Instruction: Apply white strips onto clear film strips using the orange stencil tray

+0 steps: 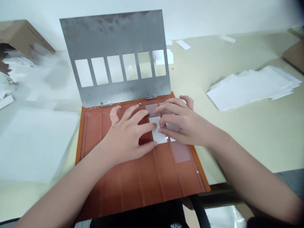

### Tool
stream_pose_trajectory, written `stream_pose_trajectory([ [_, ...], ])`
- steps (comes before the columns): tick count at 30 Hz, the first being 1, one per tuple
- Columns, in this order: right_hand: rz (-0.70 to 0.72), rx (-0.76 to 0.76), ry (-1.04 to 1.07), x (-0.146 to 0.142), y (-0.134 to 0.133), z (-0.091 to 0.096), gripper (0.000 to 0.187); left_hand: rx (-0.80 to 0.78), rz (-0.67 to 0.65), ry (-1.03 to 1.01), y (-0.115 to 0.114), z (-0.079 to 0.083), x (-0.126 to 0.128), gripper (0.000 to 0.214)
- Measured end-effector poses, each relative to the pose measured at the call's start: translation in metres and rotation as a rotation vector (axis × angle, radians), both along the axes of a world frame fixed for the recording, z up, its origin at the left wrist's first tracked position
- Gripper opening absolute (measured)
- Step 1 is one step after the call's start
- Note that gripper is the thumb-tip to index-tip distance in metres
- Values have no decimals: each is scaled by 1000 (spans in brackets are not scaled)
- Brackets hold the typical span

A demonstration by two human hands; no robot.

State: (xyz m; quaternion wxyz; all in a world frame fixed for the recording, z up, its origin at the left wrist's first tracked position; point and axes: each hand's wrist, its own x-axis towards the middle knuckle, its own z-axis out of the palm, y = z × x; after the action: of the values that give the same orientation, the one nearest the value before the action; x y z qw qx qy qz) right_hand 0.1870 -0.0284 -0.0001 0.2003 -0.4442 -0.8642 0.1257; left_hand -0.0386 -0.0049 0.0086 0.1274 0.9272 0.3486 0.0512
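- Watching by head camera, I log a small white rectangular card with a smooth face [158, 136], flat on an orange-brown ridged board [129, 185], right of the board's middle.
- Left hand [127, 136]: fingers spread, thumb and forefinger apart; forefinger tip on the card's face, thumb tip at its near edge. Nothing looks lifted.
- Right hand [184, 123]: fingers curled, tips bunched at the card's right side. I can't tell whether they pinch an edge or just press.
- Second white rectangular piece [173, 127] lies partly hidden under the right hand; outline unclear to me.
- Pale, see-through rectangular patch [181, 153] sits flat on the board, nearer the person, just beyond the second piece.
- Grey metal plate with six rectangular windows [114, 34] stands tilted up on hinges at the board's far edge.
- Off to the right, a fanned stack of white sheets [251, 88], well apart from both hands.
- Handling, my guess: card very light, thin, fairly stiff, a bit slippery given the sheen; likely to skate sideways if nudged, and edges or corners could crease.
- Where to hold: I'd take opposite edges with fingertips, light pressure, or slide it by a corner; keep pads off the middle to limit smudges.
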Motion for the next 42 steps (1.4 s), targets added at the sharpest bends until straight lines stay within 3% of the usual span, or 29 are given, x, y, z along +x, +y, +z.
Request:
stream_pose_trajectory([
  [4,6,15,-48,-1,1,-6,13,-9,-10,-11,1,1,0,27],
  [21,-30,180,-140,-5,1,-14,21,-32,-5,-16,1,1,-2,29],
  [28,-52,135,-124,-7,0,-12,21,-44,-7,-24,0,2,-2,31],
  [36,-46,87,-108,-8,1,-10,21,90,4,-38,-7,-4,-3,51],
  [42,-44,75,-78,-8,1,-11,18,244,-114,-73,-25,5,-6,33],
])
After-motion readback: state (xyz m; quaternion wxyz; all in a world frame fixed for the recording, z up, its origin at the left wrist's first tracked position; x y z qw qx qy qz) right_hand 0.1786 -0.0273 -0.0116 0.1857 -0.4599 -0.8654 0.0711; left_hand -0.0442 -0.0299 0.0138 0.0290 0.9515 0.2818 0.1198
